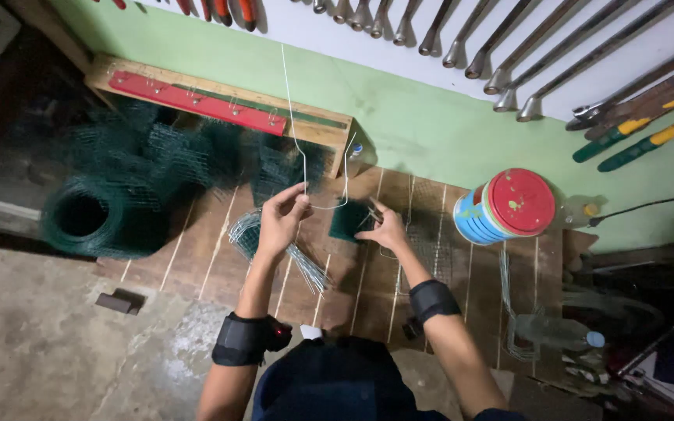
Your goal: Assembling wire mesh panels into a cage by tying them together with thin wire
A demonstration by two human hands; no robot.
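Two hands meet over the wooden bench point(220, 257) — the left hand point(281, 220) pinches a thin wire point(294, 117) rising toward the wall, the right hand point(384, 230) grips the wire's bent end beside a small green mesh piece point(349, 220).

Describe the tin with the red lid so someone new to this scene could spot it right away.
Start at the green wall under the row of hanging wrenches. Below it, on the wooden board floor, right of the person's right hand, lies the tin. It is the only round can there, blue-banded with a paint-flecked red lid, bright among dull green mesh rolls.
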